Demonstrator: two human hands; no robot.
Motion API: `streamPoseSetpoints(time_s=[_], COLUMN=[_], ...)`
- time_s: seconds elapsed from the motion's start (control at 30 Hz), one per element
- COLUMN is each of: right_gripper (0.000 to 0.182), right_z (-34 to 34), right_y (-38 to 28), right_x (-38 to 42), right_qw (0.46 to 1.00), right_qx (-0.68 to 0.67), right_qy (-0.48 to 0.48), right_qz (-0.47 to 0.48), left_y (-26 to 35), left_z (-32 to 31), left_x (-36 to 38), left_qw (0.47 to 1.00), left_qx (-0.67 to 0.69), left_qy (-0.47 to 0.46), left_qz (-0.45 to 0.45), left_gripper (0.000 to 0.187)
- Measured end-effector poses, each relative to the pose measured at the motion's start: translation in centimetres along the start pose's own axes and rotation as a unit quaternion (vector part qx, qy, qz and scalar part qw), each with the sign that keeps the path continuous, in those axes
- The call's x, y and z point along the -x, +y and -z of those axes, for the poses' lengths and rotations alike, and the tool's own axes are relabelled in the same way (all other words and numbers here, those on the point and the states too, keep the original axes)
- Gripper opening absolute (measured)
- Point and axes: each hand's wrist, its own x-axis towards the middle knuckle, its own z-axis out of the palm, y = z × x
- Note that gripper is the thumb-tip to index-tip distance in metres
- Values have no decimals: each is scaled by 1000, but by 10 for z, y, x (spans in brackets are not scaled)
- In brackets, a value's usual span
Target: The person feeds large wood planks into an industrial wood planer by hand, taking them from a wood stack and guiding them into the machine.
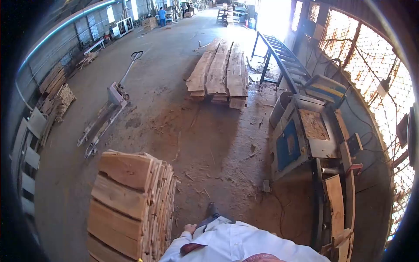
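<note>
My left hand [190, 228] hangs low beside my body, just right of a tall stack of wooden boards [120, 192]. It shows small and from above, and its fingers cannot be made out. A gap lies between the hand and the stack, and no held thing shows. My right hand is out of view, on the side hidden by my white shirt [240, 240]. The boards in the stack are rough-edged and laid in layers. One dark shoe [212, 208] shows on the floor in front of me.
Long live-edge slabs [217, 72] lie piled ahead. At left stands a pallet jack [117, 94]. On the right are a woodworking machine [290, 144], holding a board [335, 201], and a roller conveyor [283, 56]. Wood scraps litter the floor. A person in blue [162, 16] stands far back.
</note>
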Motion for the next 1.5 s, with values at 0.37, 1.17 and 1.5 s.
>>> streamPoseSetpoints(time_s=[0.37, 1.17, 1.5], right_gripper=[41, 52, 49], right_z=[228, 251, 313], right_y=[-350, -401, -422], right_x=[112, -124, -131], right_qw=[912, 874, 815], right_qx=[-242, -430, -532], right_qy=[256, 226, 214], right_qz=[212, -15, -86], left_y=[120, 346, 481], left_z=[116, 281, 296], left_x=[-155, -383, -479], left_qw=[973, 979, 890], left_qx=[199, -66, -225], left_qy=[-71, -175, -182], left_qz=[-91, -80, -352], left_gripper=[42, 42, 34])
